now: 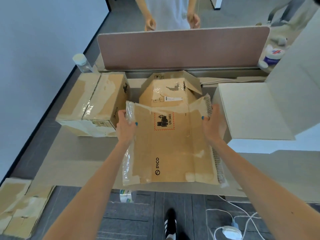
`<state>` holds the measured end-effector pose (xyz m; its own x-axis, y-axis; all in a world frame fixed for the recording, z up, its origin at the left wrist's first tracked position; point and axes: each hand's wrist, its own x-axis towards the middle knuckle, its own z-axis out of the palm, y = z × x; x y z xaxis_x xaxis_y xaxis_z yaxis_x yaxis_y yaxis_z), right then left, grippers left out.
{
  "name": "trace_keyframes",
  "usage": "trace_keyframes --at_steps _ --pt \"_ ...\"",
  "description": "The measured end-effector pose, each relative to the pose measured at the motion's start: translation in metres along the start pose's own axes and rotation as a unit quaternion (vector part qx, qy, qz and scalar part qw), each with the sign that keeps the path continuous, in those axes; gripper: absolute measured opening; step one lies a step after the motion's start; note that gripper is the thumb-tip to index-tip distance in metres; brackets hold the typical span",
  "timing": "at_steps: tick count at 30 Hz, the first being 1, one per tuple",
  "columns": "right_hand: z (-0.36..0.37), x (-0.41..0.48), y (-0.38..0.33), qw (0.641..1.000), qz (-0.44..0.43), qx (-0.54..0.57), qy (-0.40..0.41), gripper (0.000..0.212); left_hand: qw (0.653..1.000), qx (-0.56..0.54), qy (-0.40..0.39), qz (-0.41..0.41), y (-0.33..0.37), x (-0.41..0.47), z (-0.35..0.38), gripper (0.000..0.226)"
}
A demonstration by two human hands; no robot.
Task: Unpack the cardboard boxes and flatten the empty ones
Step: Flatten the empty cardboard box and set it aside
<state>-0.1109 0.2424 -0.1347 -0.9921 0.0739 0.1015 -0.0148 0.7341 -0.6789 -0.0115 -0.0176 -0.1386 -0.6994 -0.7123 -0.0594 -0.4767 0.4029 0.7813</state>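
Observation:
A flattened brown PICO cardboard box [171, 149] lies over the desk's near edge, and I hold it at both sides. My left hand [125, 125] grips its taped left edge. My right hand [213, 121] grips its far right corner. Behind it stands a crumpled open cardboard box [170, 91]. A taped, closed PICO box [93, 103] sits to the left on the desk [72, 153]. A large white box [256, 108] stands at the right with its flap raised.
A brown partition screen [181, 49] closes the desk's far side; a person stands behind it. Flattened cardboard [19, 207] lies on the floor at left. A tape roll [126, 195], white cables [230, 227] and my shoe are below. A bottle [82, 63] stands far left.

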Motion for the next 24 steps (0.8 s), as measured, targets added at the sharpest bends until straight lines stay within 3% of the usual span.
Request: trace_keyframes --at_steps 9,14,18,24 --pt "-0.076 -0.047 -0.048 0.995 -0.079 0.050 0.041 0.026 0.991 -0.082 0.085 0.063 0.039 -0.064 -0.079 0.045" --pt "-0.103 -0.069 -0.090 0.986 -0.127 0.097 0.043 0.020 0.978 -0.111 0.146 0.101 0.055 -0.090 -0.136 0.045" --pt "-0.106 -0.093 -0.137 0.975 -0.171 0.131 0.058 0.023 0.967 -0.104 0.212 0.091 0.055 -0.106 -0.187 0.046" --pt "-0.078 -0.138 -0.215 0.948 -0.244 0.202 0.019 0.023 0.947 -0.116 0.292 0.064 0.015 -0.120 -0.277 0.051"
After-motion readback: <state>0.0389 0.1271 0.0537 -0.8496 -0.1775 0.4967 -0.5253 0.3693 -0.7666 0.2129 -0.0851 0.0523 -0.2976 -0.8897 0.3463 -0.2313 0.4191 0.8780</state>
